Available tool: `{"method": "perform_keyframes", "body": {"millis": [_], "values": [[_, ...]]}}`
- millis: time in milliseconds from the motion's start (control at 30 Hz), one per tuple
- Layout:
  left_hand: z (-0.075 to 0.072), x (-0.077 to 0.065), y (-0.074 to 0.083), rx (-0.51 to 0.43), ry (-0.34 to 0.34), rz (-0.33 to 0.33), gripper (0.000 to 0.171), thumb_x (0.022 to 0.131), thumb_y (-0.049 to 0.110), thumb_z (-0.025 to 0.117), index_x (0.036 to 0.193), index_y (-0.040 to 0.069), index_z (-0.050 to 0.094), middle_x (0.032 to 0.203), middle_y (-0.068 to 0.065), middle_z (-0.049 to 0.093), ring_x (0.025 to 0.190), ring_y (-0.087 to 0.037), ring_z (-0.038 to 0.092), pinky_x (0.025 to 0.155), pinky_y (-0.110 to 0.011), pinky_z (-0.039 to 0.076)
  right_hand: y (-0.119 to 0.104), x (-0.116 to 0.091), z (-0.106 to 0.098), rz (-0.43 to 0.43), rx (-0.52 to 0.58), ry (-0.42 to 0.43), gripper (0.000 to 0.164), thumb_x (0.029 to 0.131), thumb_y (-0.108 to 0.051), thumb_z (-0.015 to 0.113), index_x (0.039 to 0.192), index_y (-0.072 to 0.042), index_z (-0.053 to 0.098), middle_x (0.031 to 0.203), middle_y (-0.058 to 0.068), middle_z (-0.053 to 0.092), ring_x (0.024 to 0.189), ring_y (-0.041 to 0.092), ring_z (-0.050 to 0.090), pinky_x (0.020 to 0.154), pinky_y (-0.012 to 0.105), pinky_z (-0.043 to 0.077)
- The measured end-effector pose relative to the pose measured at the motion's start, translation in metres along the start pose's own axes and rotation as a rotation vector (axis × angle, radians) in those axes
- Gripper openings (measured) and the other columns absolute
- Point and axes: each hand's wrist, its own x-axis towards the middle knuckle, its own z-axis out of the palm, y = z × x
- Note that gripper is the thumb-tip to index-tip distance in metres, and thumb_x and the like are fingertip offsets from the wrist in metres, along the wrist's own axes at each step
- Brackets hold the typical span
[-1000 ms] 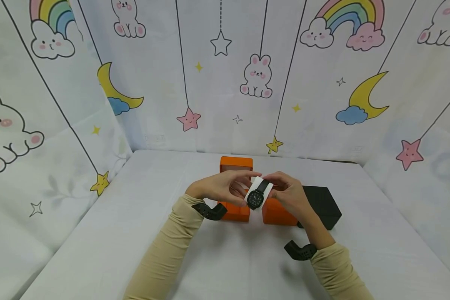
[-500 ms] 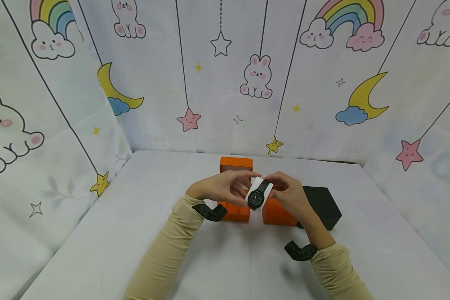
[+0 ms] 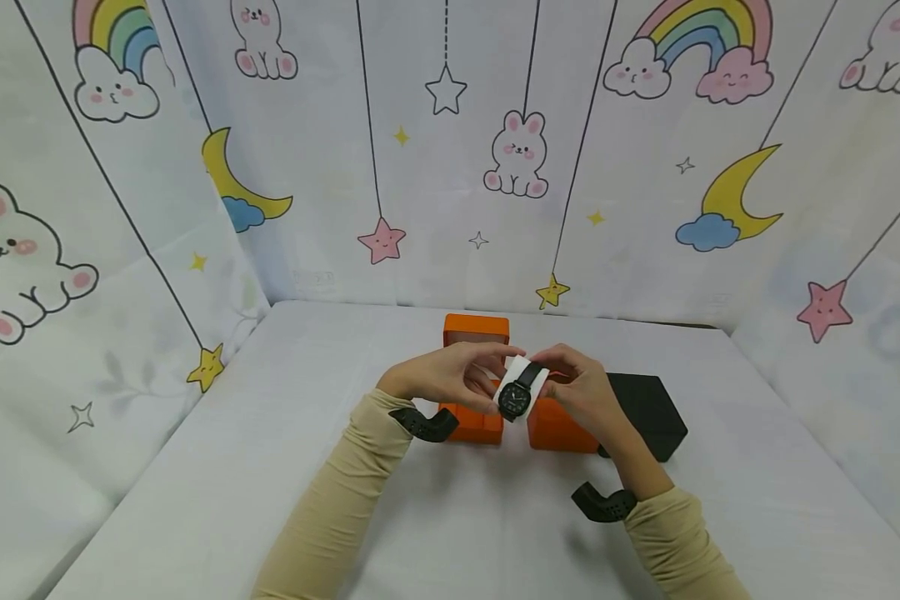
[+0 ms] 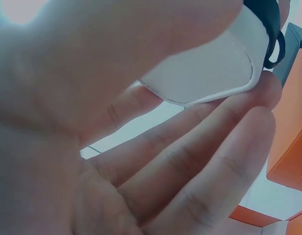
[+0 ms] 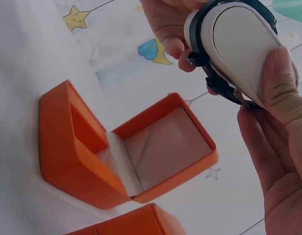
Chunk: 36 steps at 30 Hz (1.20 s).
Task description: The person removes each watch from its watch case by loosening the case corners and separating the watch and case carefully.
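Observation:
A black wristwatch [image 3: 514, 402] is wrapped round a white watch cushion [image 3: 534, 390], held up above the table between both hands. My left hand [image 3: 450, 372] grips one end of the cushion, its thumb and fingers on opposite sides. From the other end my right hand [image 3: 581, 390] pinches it. The dial faces the head camera. In the right wrist view the strap's buckle [image 5: 239, 96] shows near the right fingertips, and the right thumb presses the cushion's flat side. Behind the left hand stands an open orange watch box [image 3: 476, 327], partly hidden in the head view.
A second orange box [image 3: 558, 429] stands below the right hand, partly covered by it. To its right is a black box [image 3: 648, 414]. All stand on a white-covered table [image 3: 450, 533], with a printed cloth backdrop [image 3: 420, 183] behind and at the sides.
Both hands keep their hold on the watch and cushion. The whole head view has shifted slightly; the boxes stay where they were.

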Motion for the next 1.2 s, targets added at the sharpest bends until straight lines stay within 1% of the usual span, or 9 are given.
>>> {"method": "perform_keyframes", "body": {"millis": [133, 367, 567, 767, 900, 1000, 1200], "values": [[0.0005, 0.0006, -0.0005, 0.002, -0.002, -0.003, 0.079, 0.075, 0.018, 0.073, 0.141, 0.017, 0.029, 0.114, -0.010, 0.055, 0.092, -0.016, 0.064, 0.081, -0.029, 0.051, 0.0015, -0.0003, -0.0008, 0.001, 0.015, -0.005, 0.039, 0.071, -0.021, 0.068, 0.106, -0.007, 0.060, 0.098, -0.003, 0.058, 0.096, 0.007, 0.059, 0.080, 0.020, 0.049], [0.0015, 0.0020, -0.0012, -0.001, -0.011, 0.002, 0.080, 0.075, 0.017, 0.073, 0.141, 0.015, 0.029, 0.114, -0.009, 0.055, 0.092, -0.016, 0.064, 0.081, -0.028, 0.051, 0.0026, -0.0015, -0.0018, 0.039, -0.015, -0.001, 0.038, 0.071, -0.024, 0.070, 0.104, -0.009, 0.060, 0.098, -0.003, 0.058, 0.095, 0.006, 0.058, 0.077, 0.021, 0.050], [0.0003, 0.0026, -0.0006, 0.011, -0.010, 0.004, 0.079, 0.075, 0.016, 0.073, 0.141, 0.017, 0.030, 0.114, -0.008, 0.056, 0.093, -0.015, 0.064, 0.081, -0.028, 0.051, 0.0004, -0.0011, -0.0022, 0.022, -0.023, 0.005, 0.036, 0.071, -0.022, 0.071, 0.102, -0.008, 0.060, 0.096, -0.003, 0.059, 0.093, 0.008, 0.059, 0.077, 0.021, 0.051], [-0.0002, 0.0017, 0.0019, 0.027, 0.000, -0.016, 0.078, 0.074, 0.015, 0.074, 0.140, 0.017, 0.031, 0.114, -0.008, 0.056, 0.091, -0.014, 0.064, 0.080, -0.027, 0.051, -0.0007, -0.0001, -0.0022, 0.023, -0.031, 0.000, 0.035, 0.071, -0.022, 0.072, 0.101, -0.009, 0.060, 0.096, -0.004, 0.059, 0.092, 0.008, 0.059, 0.076, 0.021, 0.051], [-0.0006, 0.0002, 0.0021, 0.027, 0.005, -0.031, 0.078, 0.073, 0.017, 0.074, 0.139, 0.020, 0.033, 0.113, -0.008, 0.056, 0.090, -0.013, 0.065, 0.078, -0.027, 0.052, -0.0001, 0.0006, -0.0014, 0.029, -0.029, -0.005, 0.037, 0.069, -0.023, 0.072, 0.101, -0.009, 0.060, 0.096, -0.002, 0.059, 0.092, 0.008, 0.059, 0.076, 0.021, 0.051], [-0.0010, -0.0003, 0.0003, 0.013, -0.002, -0.036, 0.077, 0.073, 0.017, 0.074, 0.139, 0.022, 0.034, 0.112, -0.007, 0.056, 0.089, -0.014, 0.066, 0.077, -0.029, 0.052, 0.0012, 0.0008, -0.0004, 0.024, -0.031, -0.005, 0.037, 0.068, -0.023, 0.071, 0.100, -0.009, 0.060, 0.096, -0.002, 0.059, 0.091, 0.009, 0.059, 0.075, 0.021, 0.051], [-0.0013, -0.0010, -0.0027, -0.021, -0.017, -0.033, 0.077, 0.073, 0.016, 0.074, 0.139, 0.020, 0.034, 0.111, -0.006, 0.057, 0.089, -0.016, 0.066, 0.077, -0.032, 0.053, 0.0024, 0.0003, 0.0012, 0.017, -0.045, -0.003, 0.037, 0.067, -0.023, 0.071, 0.099, -0.009, 0.060, 0.097, 0.001, 0.058, 0.091, 0.009, 0.059, 0.075, 0.021, 0.051]]}}
